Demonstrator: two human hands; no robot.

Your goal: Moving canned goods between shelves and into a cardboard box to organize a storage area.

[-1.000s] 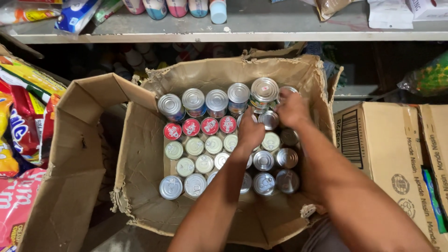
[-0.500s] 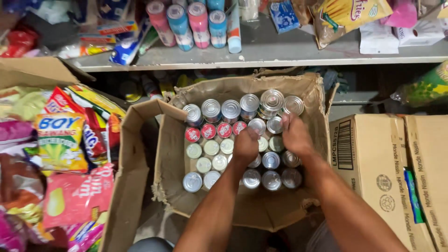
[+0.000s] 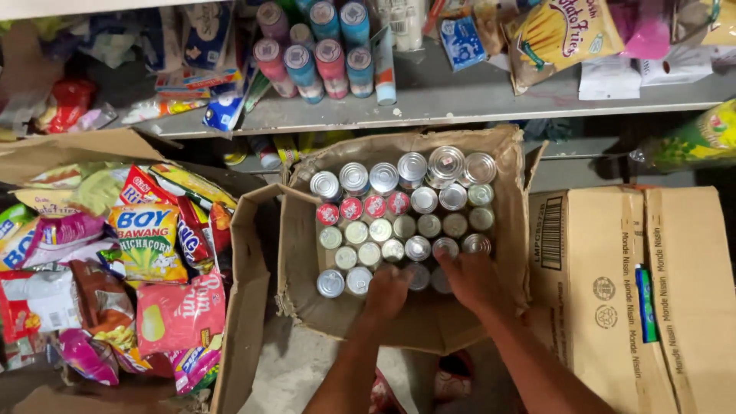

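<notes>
Cardboard, brown and torn along its rim, forms the open box (image 3: 307,299) at the centre of the view; its flaps stand outward on the left and right, and its near wall lies just ahead of our forearms; we note a strip of bare box floor along the near side, below the last row of cans, which is the only free room inside; the far side is packed tight against the back wall. To the left a second carton holds bright snack packets (image 3: 146,245); to the right a closed cardboard carton (image 3: 652,291) sits just beside the box; above, a grey shelf (image 3: 475,100) carries capped bottles (image 3: 307,54).

The cans (image 3: 399,207) stand upright in close rows, lids up; most lids are silver or pale, four (image 3: 364,207) in the second row are red; the back row stands taller.

Our left hand (image 3: 387,293) rests over the near row, fingers curled down onto a can (image 3: 418,276) at the row's middle; whether it grips the can we cannot tell. Our right hand (image 3: 471,280) lies just beside it, fingers bent over the cans at the near right corner, touching their lids; its grasp is likewise hidden from us.
</notes>
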